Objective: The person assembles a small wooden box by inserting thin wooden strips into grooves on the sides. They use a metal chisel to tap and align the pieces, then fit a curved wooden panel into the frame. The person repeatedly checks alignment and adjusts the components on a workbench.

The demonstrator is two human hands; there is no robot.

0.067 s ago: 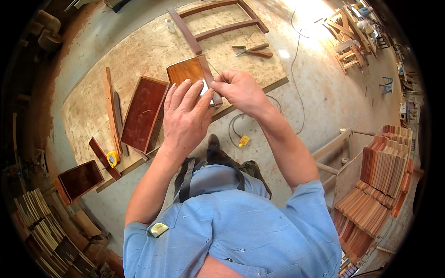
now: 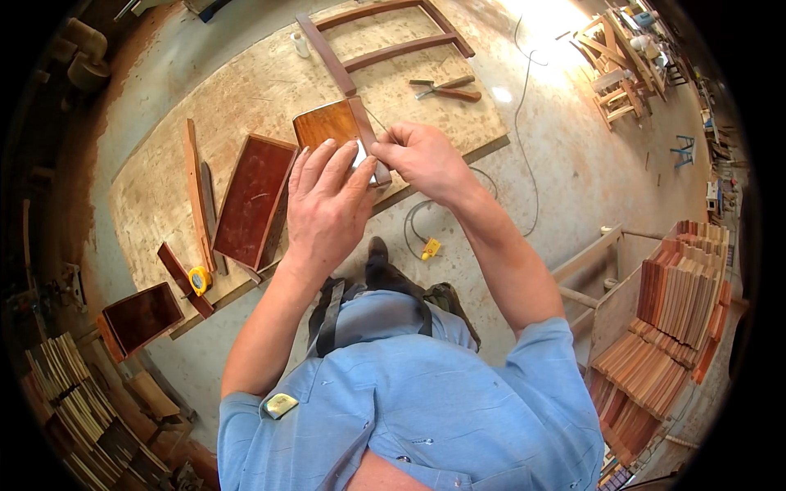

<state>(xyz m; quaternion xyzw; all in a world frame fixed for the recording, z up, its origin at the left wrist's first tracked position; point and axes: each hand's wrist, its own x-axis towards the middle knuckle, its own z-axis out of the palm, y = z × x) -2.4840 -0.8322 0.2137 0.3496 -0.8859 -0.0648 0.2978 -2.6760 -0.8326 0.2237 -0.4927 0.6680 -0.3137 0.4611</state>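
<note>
Shirt [image 2: 426, 417], blue, fills the lower frame with both forearms running up out of it. Left hand [image 2: 327, 204] spread flat, fingers together, palm down over the near end of a small reddish wooden panel [image 2: 327, 123] on the surface [image 2: 246, 90]. Right hand [image 2: 422, 159] just beside it, fingertips pinched on a small white piece [image 2: 361, 153], likely paper or tape; most of it is hidden between the two hands, so kind unclear. Panel lies at the surface's near edge, its lower part covered by the hands. Larger dark red panel [image 2: 254, 200] to the left, near a long wooden strip [image 2: 195, 192]; yellow tape measure [image 2: 199, 280] at the near-left corner. Farther back: curved wooden frame [image 2: 385, 45], hand tool with wooden handle [image 2: 446, 88]. Cable and yellow plug [image 2: 431, 247] on the floor below the edge. Stacked slats [image 2: 679, 286] right, bent by the lens.

Versus 0.1 s ago: hands and panel in the same places, pinch unchanged, no visible shift.
</note>
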